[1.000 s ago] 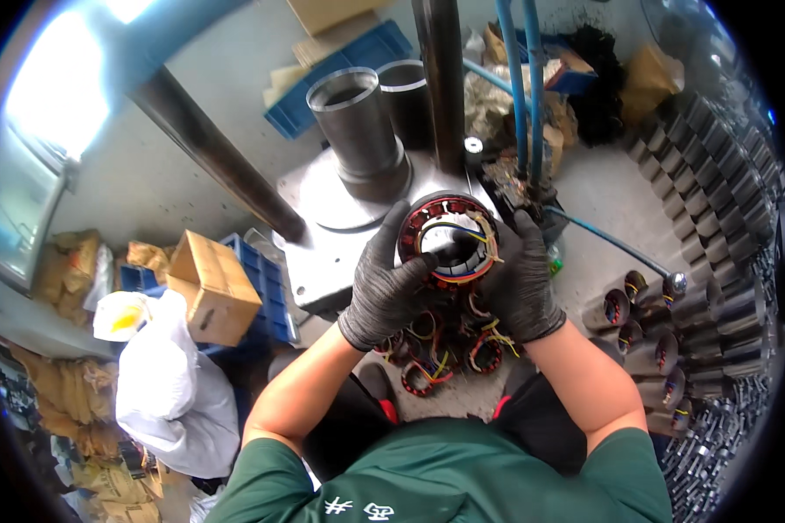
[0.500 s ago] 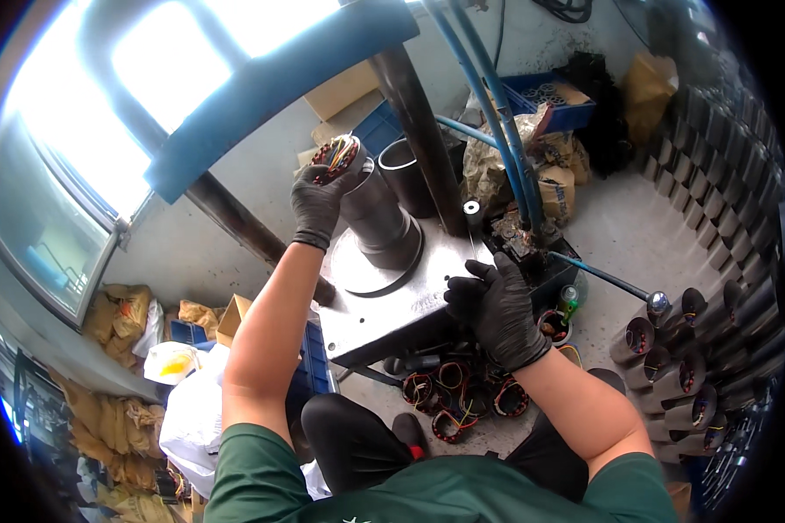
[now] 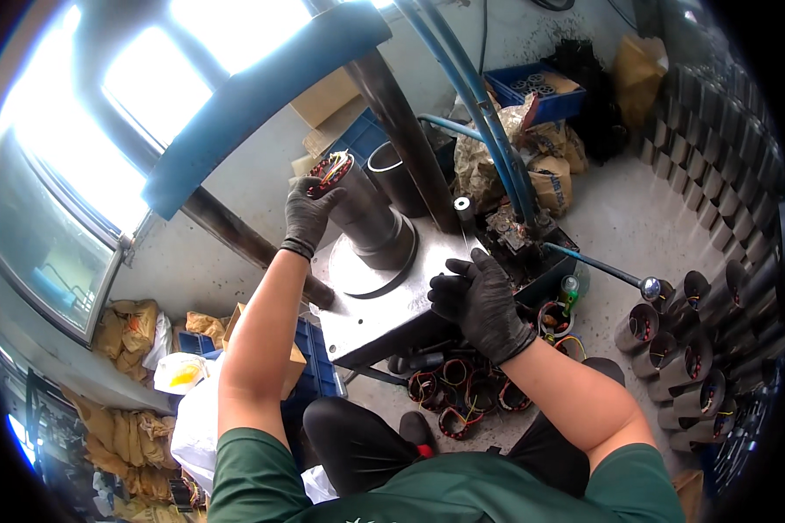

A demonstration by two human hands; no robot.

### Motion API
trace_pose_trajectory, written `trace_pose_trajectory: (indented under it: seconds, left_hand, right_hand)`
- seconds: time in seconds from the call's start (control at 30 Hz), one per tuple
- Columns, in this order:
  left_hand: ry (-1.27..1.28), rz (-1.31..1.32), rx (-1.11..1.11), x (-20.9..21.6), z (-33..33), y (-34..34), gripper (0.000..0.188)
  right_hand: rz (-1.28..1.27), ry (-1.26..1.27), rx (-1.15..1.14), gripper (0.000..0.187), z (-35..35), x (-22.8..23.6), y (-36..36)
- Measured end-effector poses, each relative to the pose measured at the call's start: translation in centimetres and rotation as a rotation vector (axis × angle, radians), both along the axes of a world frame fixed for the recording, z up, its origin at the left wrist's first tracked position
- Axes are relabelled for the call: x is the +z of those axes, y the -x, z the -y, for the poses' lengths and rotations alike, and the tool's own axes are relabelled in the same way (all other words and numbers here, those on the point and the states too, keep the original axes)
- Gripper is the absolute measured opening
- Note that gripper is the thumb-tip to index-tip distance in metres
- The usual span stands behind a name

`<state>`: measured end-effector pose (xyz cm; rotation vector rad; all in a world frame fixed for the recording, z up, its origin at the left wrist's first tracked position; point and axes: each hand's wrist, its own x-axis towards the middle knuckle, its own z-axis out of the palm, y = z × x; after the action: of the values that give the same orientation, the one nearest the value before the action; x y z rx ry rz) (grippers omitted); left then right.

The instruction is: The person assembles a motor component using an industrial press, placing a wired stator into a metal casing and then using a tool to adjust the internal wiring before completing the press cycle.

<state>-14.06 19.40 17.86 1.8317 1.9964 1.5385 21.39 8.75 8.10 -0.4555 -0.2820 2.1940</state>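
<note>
On the metal press table [image 3: 344,327] stands a grey cylindrical motor housing [image 3: 359,205] over a stepped round base. A stator winding [image 3: 330,171] with red lacing and coloured wires shows at its top. My left hand [image 3: 310,213], in a black glove, grips the housing's upper left side, with fingertips beside the winding. My right hand [image 3: 484,305], gloved too, hovers over the table's front right edge, its fingers loosely bent and apart. It holds nothing I can see. Close beyond it is a small upright cylinder [image 3: 462,206] with a pale top.
A blue press crossbeam [image 3: 262,100] and dark posts [image 3: 401,131] frame the table. On the right a lever with a ball knob [image 3: 650,288] sticks out. Several wound stators [image 3: 458,397] lie on the floor below; rows of grey tubes [image 3: 711,174] stand right. Another dark ring [image 3: 392,179] sits behind.
The housing with its winding, tilted atop the column before, now sits lower and straighter on it. My left hand has come down with it; my right hand has shifted slightly.
</note>
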Motion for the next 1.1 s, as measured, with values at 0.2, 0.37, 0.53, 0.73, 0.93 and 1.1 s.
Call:
trace_pose_trajectory:
  seconds: [0.2, 0.37, 0.53, 0.73, 0.93, 1.1]
  left_hand:
    - [-0.023, -0.219, 0.017, 0.3, -0.2, -0.8, 0.046]
    - [-0.057, -0.212, -0.002, -0.4, -1.0, 1.1, 0.045]
    - [0.006, -0.271, 0.002, 0.3, 0.2, -0.8, 0.045]
    - [-0.029, -0.592, -0.047, 1.0, 1.4, 1.4, 0.070]
    - [-0.030, 0.107, -0.121, -1.7, 10.4, 0.9, 0.075]
    - [0.201, 0.228, -0.151, -13.7, 28.7, 5.2, 0.033]
  right_hand:
    - [0.066, -0.004, -0.006, 0.049, -0.3, -1.0, 0.5]
    - [0.044, -0.012, 0.023, 0.051, 0.2, -0.8, 0.7]
    - [0.063, -0.009, 0.014, 0.050, 0.2, -0.5, -0.1]
    - [0.069, -0.056, 0.007, 0.042, 0.0, -0.8, 0.2]
    - [0.296, -0.375, -0.033, 0.031, 0.7, -0.2, -1.6]
    - [0.819, -1.058, 0.014, 0.035, 1.4, -0.1, -3.0]
